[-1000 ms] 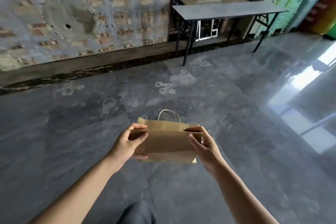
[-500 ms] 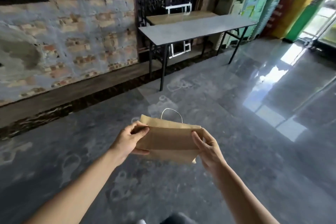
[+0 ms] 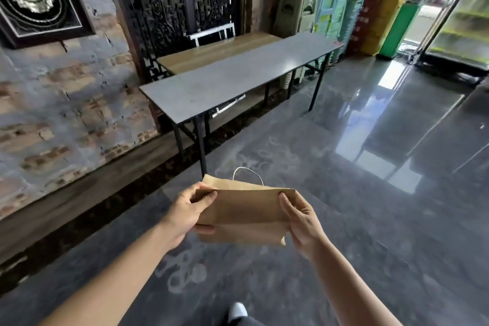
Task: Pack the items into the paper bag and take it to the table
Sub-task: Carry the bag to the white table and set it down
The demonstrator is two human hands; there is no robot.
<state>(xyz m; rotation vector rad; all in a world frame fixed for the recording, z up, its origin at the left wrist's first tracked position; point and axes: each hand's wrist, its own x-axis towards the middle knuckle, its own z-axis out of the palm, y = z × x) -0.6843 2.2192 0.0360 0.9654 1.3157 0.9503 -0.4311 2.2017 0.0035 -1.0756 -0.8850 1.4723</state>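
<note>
A brown paper bag [image 3: 244, 209] with a white cord handle is held out in front of me above the floor, its top folded over toward me. My left hand [image 3: 189, 213] grips the bag's left end, thumb on the folded top. My right hand [image 3: 300, 218] grips its right end the same way. What is inside the bag is hidden. A long grey folding table [image 3: 238, 75] on black legs stands ahead, a little beyond the bag, its top bare.
A wooden-topped table [image 3: 219, 51] stands behind the grey one against a dark carved screen [image 3: 174, 5]. A brick wall [image 3: 66, 103] with a dark skirting runs along the left. Stacked plastic chairs [image 3: 312, 5] fill the far right corner. The glossy grey floor [image 3: 370, 193] spreads to the right. My shoe [image 3: 237, 311] shows at the bottom.
The grey table has come much nearer and larger in view as I walk toward it. Both hands keep the same hold on the bag.
</note>
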